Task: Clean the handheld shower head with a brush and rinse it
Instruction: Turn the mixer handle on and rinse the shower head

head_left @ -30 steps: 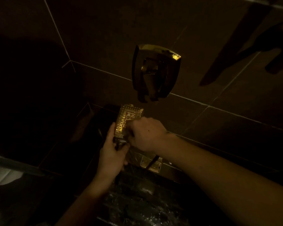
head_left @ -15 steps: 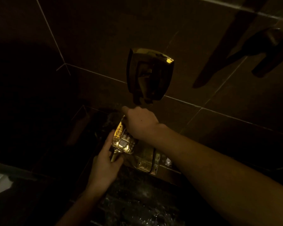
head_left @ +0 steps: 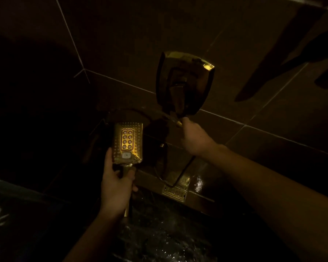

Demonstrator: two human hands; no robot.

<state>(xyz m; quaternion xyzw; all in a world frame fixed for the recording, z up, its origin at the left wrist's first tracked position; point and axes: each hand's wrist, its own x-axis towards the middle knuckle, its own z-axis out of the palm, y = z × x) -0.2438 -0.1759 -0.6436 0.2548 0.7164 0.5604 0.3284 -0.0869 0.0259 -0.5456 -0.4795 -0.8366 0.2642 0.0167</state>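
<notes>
The dark tiled wall (head_left: 178,25) fills most of what I see, with the shiny gold wall fitting (head_left: 185,82) fixed to it above a gold ledge (head_left: 176,191) and wet, glistening stone below. A second ago my two hands were crowded together over the shower head, my right one working across its face; half a second ago that hand was lifting off toward the fitting. Now they are well apart. My right hand (head_left: 194,139) has gone up to the bottom edge of the wall fitting, its fingers curled round something small and gold there, with a dark cord or strap trailing down from under my wrist. I cannot tell in this light whether that is the brush, a hose end or a control. My left hand (head_left: 115,183) grips the shower head (head_left: 127,143) by its handle, thumb along the left edge, holding it upright, just left of the ledge, with the nozzle face turned up toward me and fully uncovered. I judge the scrubbing pass on the face is over for the moment, and I am probably reaching to start the water for rinsing, though no stream shows from the nozzles yet.
</notes>
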